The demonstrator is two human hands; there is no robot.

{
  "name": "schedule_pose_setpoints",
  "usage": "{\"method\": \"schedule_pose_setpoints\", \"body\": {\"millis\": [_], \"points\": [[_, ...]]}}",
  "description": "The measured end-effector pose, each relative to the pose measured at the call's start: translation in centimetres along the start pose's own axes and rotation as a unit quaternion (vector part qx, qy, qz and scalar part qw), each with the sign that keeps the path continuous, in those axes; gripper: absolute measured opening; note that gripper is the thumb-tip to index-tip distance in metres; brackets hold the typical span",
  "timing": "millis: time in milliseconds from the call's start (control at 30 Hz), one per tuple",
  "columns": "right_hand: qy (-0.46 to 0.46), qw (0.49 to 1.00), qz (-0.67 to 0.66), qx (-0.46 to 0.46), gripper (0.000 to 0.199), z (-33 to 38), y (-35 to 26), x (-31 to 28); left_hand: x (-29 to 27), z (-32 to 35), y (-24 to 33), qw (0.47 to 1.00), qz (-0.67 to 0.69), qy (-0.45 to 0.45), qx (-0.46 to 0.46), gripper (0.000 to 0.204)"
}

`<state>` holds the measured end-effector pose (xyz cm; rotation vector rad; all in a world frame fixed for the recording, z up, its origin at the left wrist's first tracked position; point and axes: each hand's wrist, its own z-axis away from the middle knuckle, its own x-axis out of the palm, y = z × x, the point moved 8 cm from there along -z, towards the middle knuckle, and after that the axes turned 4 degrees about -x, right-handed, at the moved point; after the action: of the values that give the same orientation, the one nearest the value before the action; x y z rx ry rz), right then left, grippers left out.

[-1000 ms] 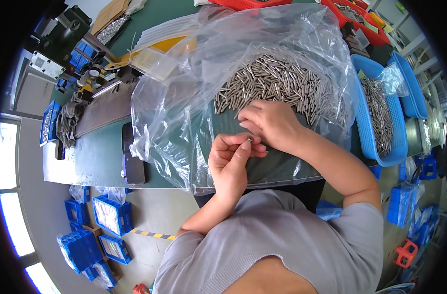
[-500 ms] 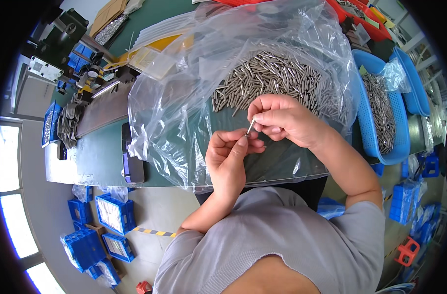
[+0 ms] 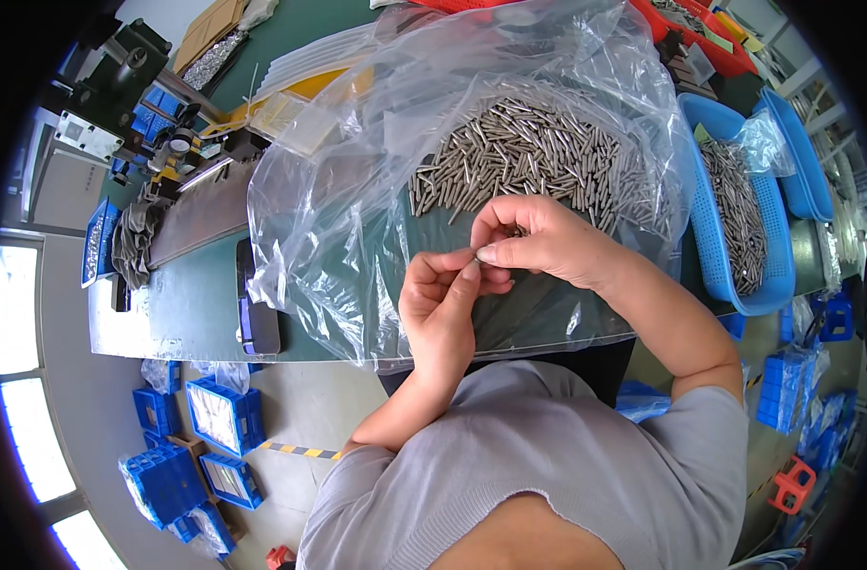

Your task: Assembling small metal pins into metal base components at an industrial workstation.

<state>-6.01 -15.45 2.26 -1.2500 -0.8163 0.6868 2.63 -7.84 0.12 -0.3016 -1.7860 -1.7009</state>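
Note:
My left hand [image 3: 443, 299] and my right hand [image 3: 543, 242] meet fingertip to fingertip above the near part of the table. Both pinch, thumb against forefinger, on a small slim metal pin [image 3: 476, 258]. The fingertips cover most of it, so its shape and ends are hidden. Just beyond my hands lies a heap of short, pointed metal pins [image 3: 524, 157], grey and shiny, spread on a clear plastic bag [image 3: 334, 256]. Part of the heap on the right is under the plastic film.
To the right, a blue perforated basket [image 3: 780, 275] holds more metal pins, beside another blue basket [image 3: 802, 180]. A dark phone-like object [image 3: 258, 313] lies left of the bag. A bench device [image 3: 134, 76] stands far left; blue crates [image 3: 220, 413] sit on the floor.
My right hand has moved slightly down and left, its fingertips closing onto my left fingertips. The pin, visible between them before, is now mostly covered. My left hand has barely moved.

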Motion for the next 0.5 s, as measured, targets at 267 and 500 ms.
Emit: {"method": "schedule_pose_setpoints", "body": {"millis": [267, 500], "points": [[0.099, 0.951, 0.258, -0.139, 0.011, 1.7, -3.4, -1.1, 0.5, 0.0, -0.4, 1.0, 0.001, 0.008, 0.012, 0.008], [0.369, 0.749, 0.474, -0.281, 0.007, 12.4, -14.8, -4.3, 0.3, 0.6, 0.2, 0.999, -0.025, 0.0, 0.022, 0.005]]}}
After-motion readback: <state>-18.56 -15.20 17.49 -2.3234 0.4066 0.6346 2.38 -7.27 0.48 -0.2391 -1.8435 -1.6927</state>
